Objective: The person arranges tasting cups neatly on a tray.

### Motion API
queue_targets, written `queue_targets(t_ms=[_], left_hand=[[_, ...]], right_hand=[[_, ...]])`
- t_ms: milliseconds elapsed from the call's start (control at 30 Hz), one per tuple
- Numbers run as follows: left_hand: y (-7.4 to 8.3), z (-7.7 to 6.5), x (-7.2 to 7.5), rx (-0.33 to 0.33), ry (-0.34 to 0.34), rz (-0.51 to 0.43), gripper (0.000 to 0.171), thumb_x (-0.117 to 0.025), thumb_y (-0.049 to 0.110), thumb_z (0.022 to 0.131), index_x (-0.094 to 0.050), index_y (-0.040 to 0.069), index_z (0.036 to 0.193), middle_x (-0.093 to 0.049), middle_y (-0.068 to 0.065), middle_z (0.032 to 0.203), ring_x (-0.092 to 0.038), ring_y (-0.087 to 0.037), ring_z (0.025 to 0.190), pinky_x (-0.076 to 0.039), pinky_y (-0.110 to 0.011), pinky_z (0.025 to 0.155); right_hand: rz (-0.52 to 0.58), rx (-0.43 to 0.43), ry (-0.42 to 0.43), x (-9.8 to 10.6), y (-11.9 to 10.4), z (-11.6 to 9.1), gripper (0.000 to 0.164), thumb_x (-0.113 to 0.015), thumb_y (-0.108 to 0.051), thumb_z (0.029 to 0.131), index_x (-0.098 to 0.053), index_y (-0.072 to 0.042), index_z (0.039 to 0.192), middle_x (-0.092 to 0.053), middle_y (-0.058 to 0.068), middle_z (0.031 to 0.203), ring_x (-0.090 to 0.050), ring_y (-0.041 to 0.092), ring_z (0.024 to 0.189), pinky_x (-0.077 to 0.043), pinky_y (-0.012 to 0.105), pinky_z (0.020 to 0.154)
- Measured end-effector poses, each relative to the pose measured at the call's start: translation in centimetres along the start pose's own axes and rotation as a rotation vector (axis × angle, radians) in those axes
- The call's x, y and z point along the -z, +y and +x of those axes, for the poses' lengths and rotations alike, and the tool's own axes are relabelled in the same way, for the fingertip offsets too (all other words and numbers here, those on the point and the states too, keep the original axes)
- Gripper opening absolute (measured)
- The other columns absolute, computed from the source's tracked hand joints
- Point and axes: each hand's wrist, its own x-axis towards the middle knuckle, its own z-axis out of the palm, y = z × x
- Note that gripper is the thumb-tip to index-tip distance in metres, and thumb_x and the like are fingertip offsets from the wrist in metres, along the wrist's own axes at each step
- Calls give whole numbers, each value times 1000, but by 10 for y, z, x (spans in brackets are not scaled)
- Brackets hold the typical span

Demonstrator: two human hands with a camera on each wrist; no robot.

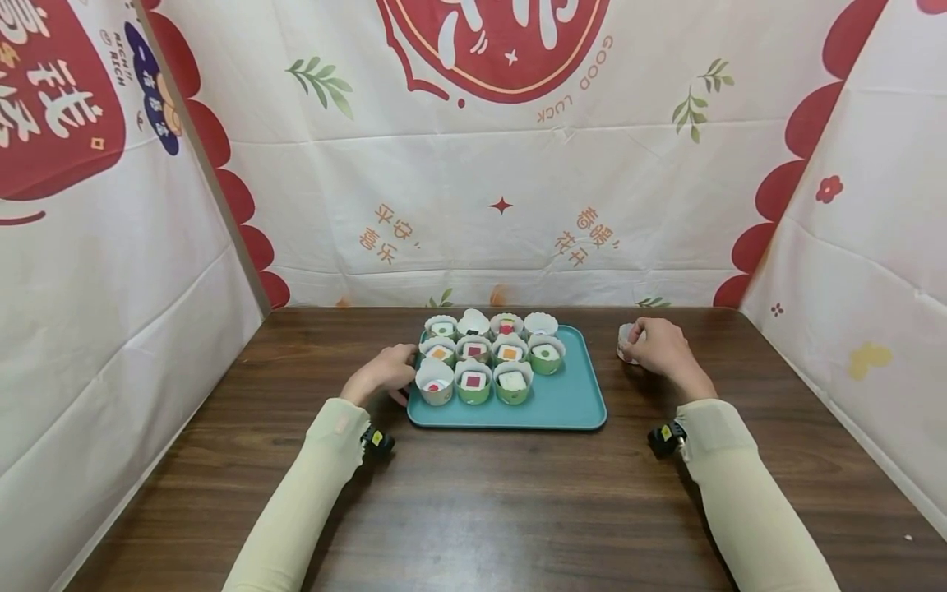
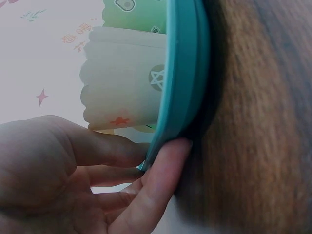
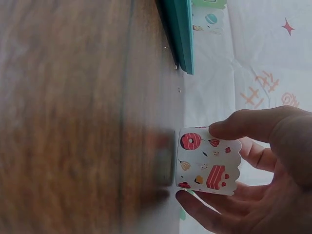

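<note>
A teal tray (image 1: 573, 395) lies on the table with several paper baking cups on it, standing in rows. My left hand (image 1: 388, 374) is at the tray's left edge; in the left wrist view thumb and fingers pinch the rim (image 2: 170, 112), beside a pale baking cup (image 2: 126, 78). To the right of the tray, my right hand (image 1: 662, 349) holds another paper baking cup (image 3: 209, 161), white with printed doughnuts and cake slices. That cup stands upright close to the tabletop, thumb on its side and fingers around the far side. Its inside is hidden.
Cups on the tray hold small pieces, such as a white square with an orange center (image 1: 510, 353) and a dark red one (image 1: 473, 381). The cups fill the tray's left and middle. A printed cloth (image 1: 473, 164) hangs behind the brown wooden table (image 1: 503, 510).
</note>
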Motion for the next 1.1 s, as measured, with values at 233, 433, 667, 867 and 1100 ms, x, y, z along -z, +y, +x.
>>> queue_targets(t_ms=[233, 433, 667, 867, 1100], left_hand=[[-1, 1, -1, -10, 3, 7, 60, -43, 2, 98, -34, -2, 157, -55, -29, 137, -70, -30, 89, -66, -36, 64], [-1, 1, -1, -3, 4, 3, 61, -42, 2, 98, -32, -2, 159, -51, -29, 143, -70, -30, 91, -66, -36, 65], [-2, 2, -1, -1, 2, -4, 61, -42, 2, 98, -32, -1, 159, -51, -29, 143, -70, -30, 91, -66, -36, 65], [-3, 3, 0, -9, 4, 2, 62, -42, 1, 98, -32, -1, 159, -51, -29, 142, -70, -30, 90, -66, -36, 64], [-2, 1, -1, -15, 4, 8, 62, -42, 2, 98, -31, -2, 159, -46, -29, 149, -70, -30, 91, -66, -36, 63]], right_hand=[[20, -4, 9, 2, -1, -1, 37, -69, -23, 93, -53, 2, 114, -60, 30, 111, -55, 39, 89, -48, 46, 71], [59, 3, 44, 3, -2, 0, 51, -72, -20, 90, -48, 7, 125, -54, 37, 121, -52, 46, 102, -49, 60, 84], [84, -29, 30, 6, -5, 3, 78, -73, -23, 89, -37, 16, 145, -45, 41, 136, -48, 49, 114, -48, 66, 98], [52, -21, 36, 8, -7, 5, 75, -74, -23, 86, -44, 17, 142, -54, 39, 127, -54, 45, 104, -53, 59, 88], [49, -18, 20, 11, -10, 3, 74, -74, -26, 88, -46, 18, 141, -56, 39, 124, -55, 44, 101, -54, 55, 84]])
